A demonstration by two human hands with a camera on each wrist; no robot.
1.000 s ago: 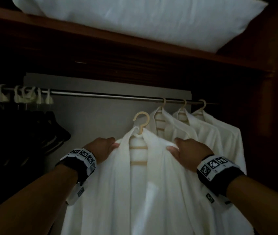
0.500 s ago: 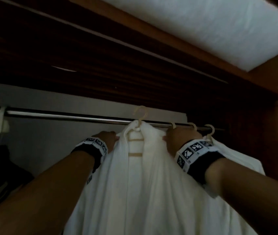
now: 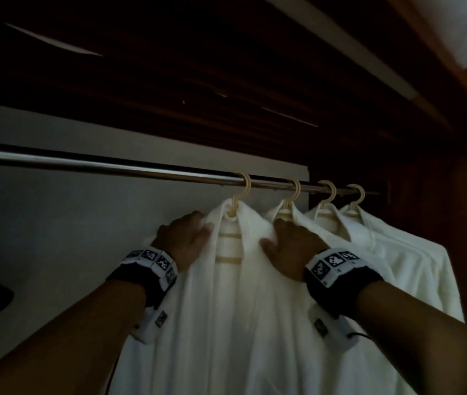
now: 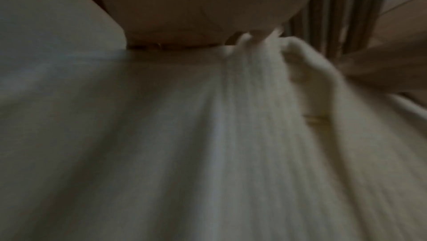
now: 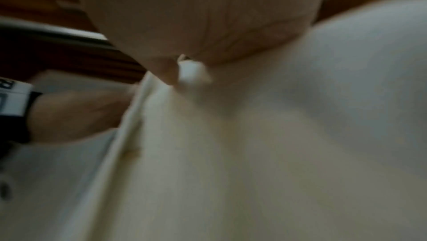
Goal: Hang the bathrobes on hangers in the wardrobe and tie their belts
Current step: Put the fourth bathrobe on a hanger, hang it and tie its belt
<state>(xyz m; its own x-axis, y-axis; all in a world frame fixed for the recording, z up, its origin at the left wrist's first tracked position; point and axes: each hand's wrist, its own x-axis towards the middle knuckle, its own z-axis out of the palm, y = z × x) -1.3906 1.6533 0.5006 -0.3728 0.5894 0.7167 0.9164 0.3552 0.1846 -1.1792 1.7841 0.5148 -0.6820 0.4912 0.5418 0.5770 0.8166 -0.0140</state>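
Since the hook of the nearest hanger (image 3: 242, 189) sits over the wardrobe rail (image 3: 112, 165) in the middle of the head view, the hanging step for the front bathrobe (image 3: 235, 309) looks done. Three more white bathrobes (image 3: 383, 252) hang on their own hangers further along the rail toward the right of the frame, so all four visible robes are up.

Both hands are on the front robe's shoulders. The left hand (image 3: 185, 240) grips the fabric left of the collar, its fingers curled into the cloth. The right hand (image 3: 290, 248) lies on the right shoulder with its fingers bent round a fold of the cloth; the right wrist view, though blurred, shows a bunch of fabric (image 5: 193, 70) pinched at the thumb.

The front robe hangs open, with the hanger's bars (image 3: 226, 259) showing between its lapels. No belt is visible anywhere, so tying seems to be what is left, at least for this robe; whether the others are tied cannot be told.
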